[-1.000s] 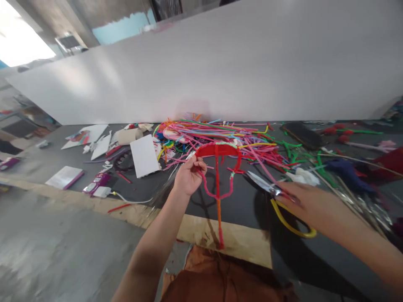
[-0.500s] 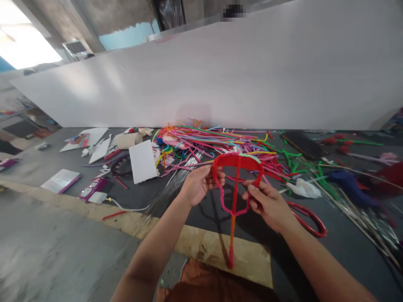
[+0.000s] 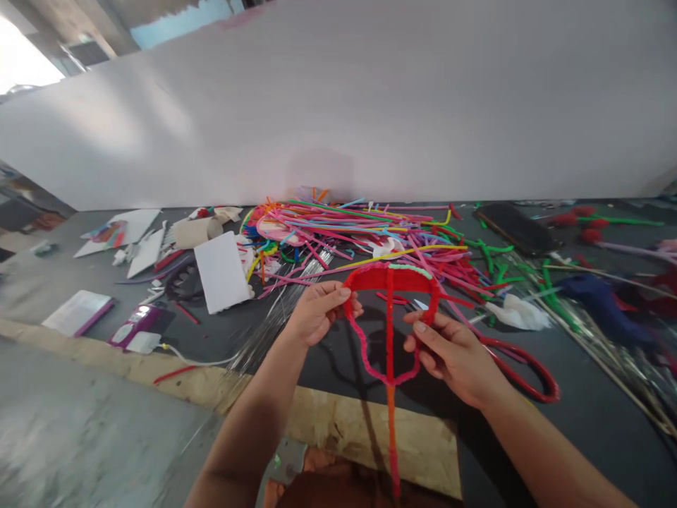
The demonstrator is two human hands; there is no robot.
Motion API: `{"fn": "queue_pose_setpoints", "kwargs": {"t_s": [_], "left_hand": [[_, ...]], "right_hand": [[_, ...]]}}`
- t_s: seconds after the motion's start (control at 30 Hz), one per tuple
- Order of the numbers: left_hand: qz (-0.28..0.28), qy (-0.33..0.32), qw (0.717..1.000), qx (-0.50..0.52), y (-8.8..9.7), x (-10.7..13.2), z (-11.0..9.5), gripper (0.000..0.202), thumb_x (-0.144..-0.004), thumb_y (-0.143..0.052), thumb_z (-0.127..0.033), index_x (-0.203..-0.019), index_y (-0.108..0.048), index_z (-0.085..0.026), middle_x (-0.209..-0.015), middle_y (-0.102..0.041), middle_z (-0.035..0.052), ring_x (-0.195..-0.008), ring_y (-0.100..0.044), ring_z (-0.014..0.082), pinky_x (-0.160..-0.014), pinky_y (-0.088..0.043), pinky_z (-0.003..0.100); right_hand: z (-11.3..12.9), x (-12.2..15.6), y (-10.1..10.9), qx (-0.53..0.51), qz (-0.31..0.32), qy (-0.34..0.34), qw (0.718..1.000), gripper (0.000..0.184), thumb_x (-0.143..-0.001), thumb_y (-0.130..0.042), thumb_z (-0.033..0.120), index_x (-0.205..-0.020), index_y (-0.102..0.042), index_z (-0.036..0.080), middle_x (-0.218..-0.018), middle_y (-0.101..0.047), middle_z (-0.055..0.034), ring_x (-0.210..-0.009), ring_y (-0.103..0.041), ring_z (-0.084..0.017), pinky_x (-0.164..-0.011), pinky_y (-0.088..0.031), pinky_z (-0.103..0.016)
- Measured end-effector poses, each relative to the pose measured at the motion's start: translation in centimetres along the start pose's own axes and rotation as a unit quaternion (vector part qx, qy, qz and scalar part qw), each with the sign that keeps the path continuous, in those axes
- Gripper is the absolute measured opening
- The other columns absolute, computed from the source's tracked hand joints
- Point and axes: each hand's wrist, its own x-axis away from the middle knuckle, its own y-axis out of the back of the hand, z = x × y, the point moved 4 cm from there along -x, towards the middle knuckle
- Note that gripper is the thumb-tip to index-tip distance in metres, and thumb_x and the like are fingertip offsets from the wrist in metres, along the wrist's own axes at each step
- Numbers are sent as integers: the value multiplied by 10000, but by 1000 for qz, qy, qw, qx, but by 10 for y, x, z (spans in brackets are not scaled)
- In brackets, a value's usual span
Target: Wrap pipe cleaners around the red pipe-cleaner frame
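A pipe-cleaner frame (image 3: 390,331) hangs upright between my two hands, above the dark table. Its wide top band is red with a pale green stretch on the upper right edge; pink sides curve in below. A red stem runs down the middle, turning orange and then pink under the frame. My left hand (image 3: 320,310) pinches the frame's left side between thumb and fingers. On the opposite side my right hand (image 3: 449,353) grips the lower right of the band. Just behind lie red-handled scissors (image 3: 529,367), partly hidden by my right hand.
A pile of coloured pipe cleaners (image 3: 338,233) spreads along the white partition (image 3: 370,106). To the left are a white card (image 3: 221,271), a cardboard roll (image 3: 198,231) and a purple device (image 3: 136,327). A blue glue gun (image 3: 603,300) and thin wires (image 3: 624,374) lie right.
The frame has come a little lower and closer, with its stem reaching further down the view. Both hands keep their hold. The camera view has tipped downward.
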Motion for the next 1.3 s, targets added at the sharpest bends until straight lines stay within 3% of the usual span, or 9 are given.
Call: {"fn": "queue_pose_setpoints", "kwargs": {"t_s": [0.2,0.4,0.47,0.6,0.77,0.97,1.07,1.17,1.3], "left_hand": [[1,8,1000,-26,5,-1,2,206,-658,-742,-287,-653,-626,-116,-590,-664,60,-553,-633,149,-556,-486,231],[32,8,989,-141,12,-8,6,421,-731,-675,-437,-1040,-631,-155,-1004,-678,112,-819,-648,163,-714,-488,249],[43,6,977,-207,7,-11,7,414,-742,-678,-383,-1095,-615,-175,-1076,-660,110,-905,-634,166,-776,-472,254],[159,-18,921,-356,-19,-15,3,357,-724,-695,-258,-1074,-658,-198,-1085,-670,81,-977,-611,184,-844,-436,262],[250,-67,854,-451,-40,-13,-4,273,-785,-618,-254,-1049,-682,-226,-1014,-693,36,-931,-620,187,-833,-430,257],[219,-96,867,-436,-36,-9,3,247,-816,-564,-273,-1030,-685,-243,-1017,-690,28,-949,-613,180,-858,-418,253],[212,-97,869,-437,-32,-8,4,223,-813,-562,-274,-992,-685,-225,-972,-692,30,-912,-614,176,-835,-429,255],[219,-59,876,-425,-27,-7,5,216,-808,-568,-284,-978,-672,-202,-856,-687,32,-801,-619,162,-752,-452,246],[239,1,898,-369,-22,-9,10,213,-801,-579,-293,-965,-653,-178,-762,-666,28,-702,-613,142,-674,-462,232]], "right_hand": [[1,-1,2,16,21,-9,1000,358,-725,-680,458,-934,-572,188,-603,-613,6,-364,-370,-44,-344,-219,-180],[0,3,3,121,139,-47,982,374,-786,-611,474,-986,-566,161,-574,-584,27,-390,-340,-30,-373,-193,-168],[-3,5,0,162,184,-61,968,370,-803,-580,485,-974,-568,157,-576,-583,30,-395,-345,-30,-384,-218,-170],[-10,8,-4,210,235,-71,946,373,-812,-550,502,-960,-565,160,-586,-594,30,-404,-374,-39,-402,-258,-178],[-7,5,-3,245,199,-28,949,352,-809,-558,487,-956,-571,168,-638,-611,17,-437,-408,-57,-423,-305,-196],[-3,3,-3,353,141,52,924,295,-825,-540,448,-929,-619,184,-655,-633,5,-543,-531,-120,-500,-402,-234],[8,8,-2,447,129,99,880,316,-843,-506,466,-962,-634,203,-740,-675,-16,-649,-599,-160,-583,-443,-264],[26,19,12,567,44,154,808,361,-854,-486,473,-1092,-606,230,-910,-694,-47,-769,-635,-197,-671,-469,-299],[40,43,51,721,-97,215,651,378,-857,-444,412,-1092,-606,164,-1012,-661,-145,-937,-604,-317,-793,-466,-434]]}}
